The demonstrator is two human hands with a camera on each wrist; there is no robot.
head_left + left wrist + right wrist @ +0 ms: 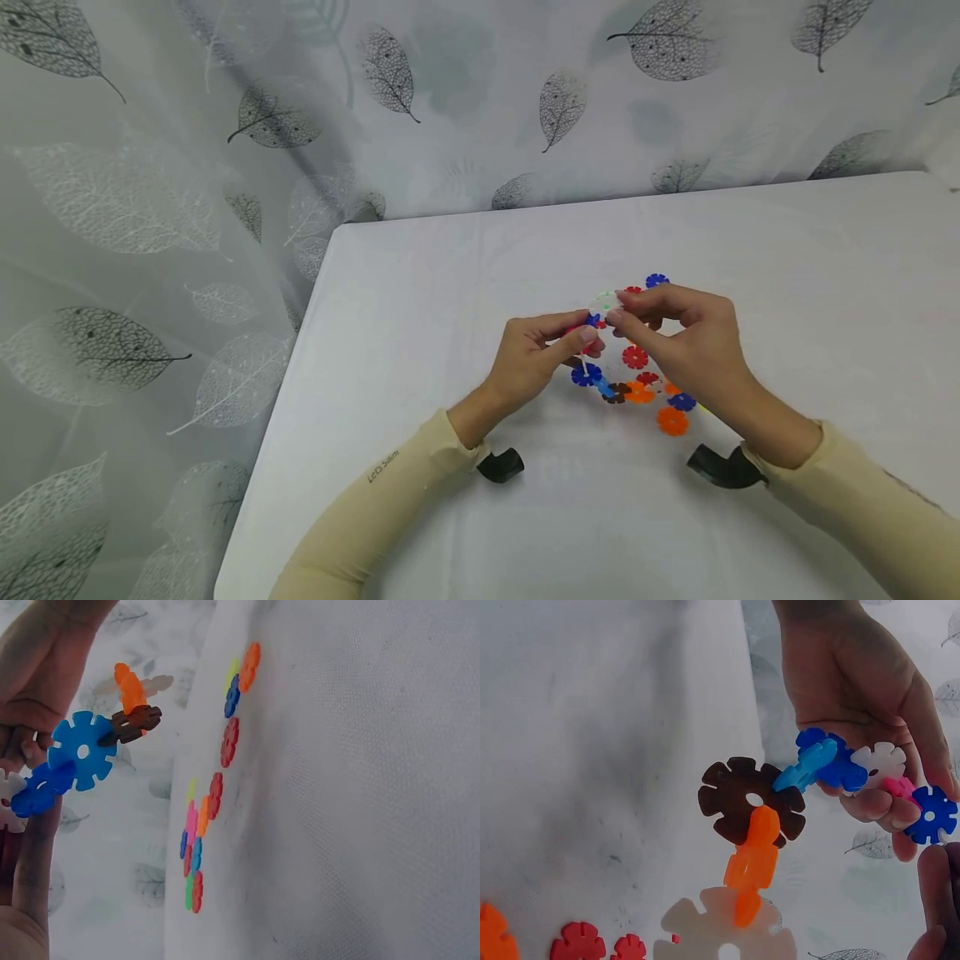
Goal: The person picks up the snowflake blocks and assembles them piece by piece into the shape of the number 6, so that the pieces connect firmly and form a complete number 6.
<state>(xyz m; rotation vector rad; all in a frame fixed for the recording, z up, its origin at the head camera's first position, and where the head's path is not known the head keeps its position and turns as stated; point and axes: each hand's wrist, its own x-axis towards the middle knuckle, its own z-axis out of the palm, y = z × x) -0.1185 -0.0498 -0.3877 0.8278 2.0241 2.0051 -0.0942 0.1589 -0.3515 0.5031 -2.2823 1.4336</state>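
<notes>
My left hand point(536, 354) grips a chain of linked plastic snowflake discs near its upper end, between thumb and fingers. A white disc point(604, 305) stands at that end, beside a small blue one. My right hand point(693, 333) pinches this white disc from the right with thumb and forefinger. Below the left fingers the chain runs down through a blue disc point(844, 765), a light blue disc point(806, 766), a brown disc point(727, 795) and an orange disc point(751, 862). Another whitish disc point(690, 930) ends it in the right wrist view. The left fingers partly hide a pink disc point(900, 787).
Loose discs lie on the white table point(420, 292) beyond and under the right hand, among them a red disc point(635, 357), an orange disc point(672, 421) and a blue disc point(657, 281). A leaf-patterned curtain point(465, 100) hangs along the table's back and left edges.
</notes>
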